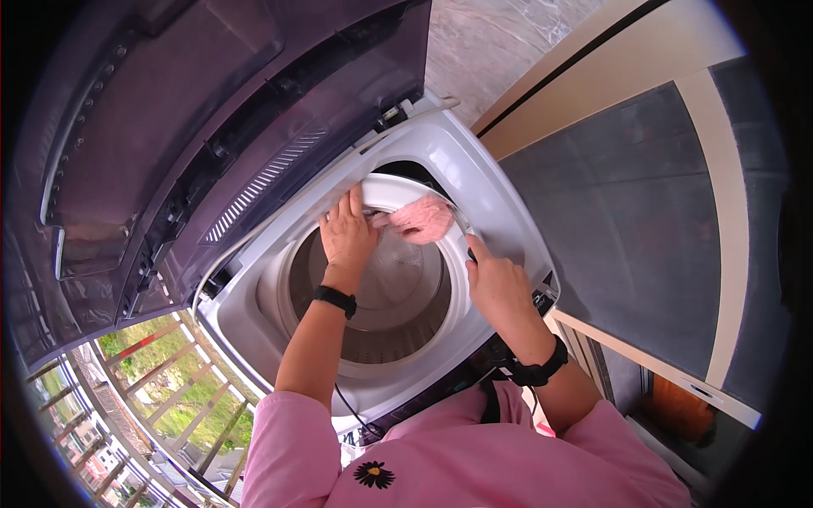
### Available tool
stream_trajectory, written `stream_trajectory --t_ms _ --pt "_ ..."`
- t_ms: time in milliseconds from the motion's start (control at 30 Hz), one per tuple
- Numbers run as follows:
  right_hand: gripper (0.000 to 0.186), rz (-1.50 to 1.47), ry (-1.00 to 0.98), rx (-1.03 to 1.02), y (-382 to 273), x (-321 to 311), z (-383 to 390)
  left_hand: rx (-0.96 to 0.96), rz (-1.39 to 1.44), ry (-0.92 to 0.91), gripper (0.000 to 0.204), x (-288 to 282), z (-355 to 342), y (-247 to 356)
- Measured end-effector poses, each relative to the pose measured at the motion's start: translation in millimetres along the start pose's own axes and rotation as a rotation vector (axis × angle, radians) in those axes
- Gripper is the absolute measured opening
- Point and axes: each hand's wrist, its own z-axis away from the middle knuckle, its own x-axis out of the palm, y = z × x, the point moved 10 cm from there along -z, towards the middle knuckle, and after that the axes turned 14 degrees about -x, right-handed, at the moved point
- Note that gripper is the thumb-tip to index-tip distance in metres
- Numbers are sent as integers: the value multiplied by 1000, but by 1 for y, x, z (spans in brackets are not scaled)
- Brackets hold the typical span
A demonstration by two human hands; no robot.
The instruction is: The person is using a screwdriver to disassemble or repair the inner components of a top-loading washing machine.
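Note:
A top-loading washing machine (508,182) stands open in front of me, its round drum (394,284) in view. My left hand (345,235) lies on the far left part of the drum's white ring (385,190), fingers stretched out. Beside its thumb, a pink fluffy cloth (423,220) is draped over the ring and hangs a little into the drum. At the right side of the opening, my right hand (498,284) is closed on a slim tool with a dark handle (472,253). The tool's pale, metal-looking end points toward the ring near the cloth; its exact kind is unclear.
The raised dark purple lid (212,127) fills the upper left. A grey-panelled cabinet door (627,212) with a pale frame is at the right. Railing bars (182,398) run along the lower left, with greenery beyond. A cable (351,406) hangs by the machine's near edge.

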Motion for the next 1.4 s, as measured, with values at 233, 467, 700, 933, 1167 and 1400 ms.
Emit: stream_trajectory --t_ms 233,467,700,933,1167,1400 --pt "48 -91 86 -48 9 8 0 -5 -54 41 89 3 -1 1" --pt "45 -110 183 -137 14 4 -10 -37 30 -4 78 2 -5 -3" --pt "43 34 181 -175 6 3 -18 -58 -14 -51 81 2 -8 -10" --pt "48 -47 218 -252 -29 5 -47 -24 -64 -25 76 -1 -4 7" --pt "42 -237 53 -120 -6 -9 -40 -18 -76 46 83 4 -3 6" --pt "43 -214 -56 -58 31 -15 -12 -67 -90 -21 80 8 -10 7"
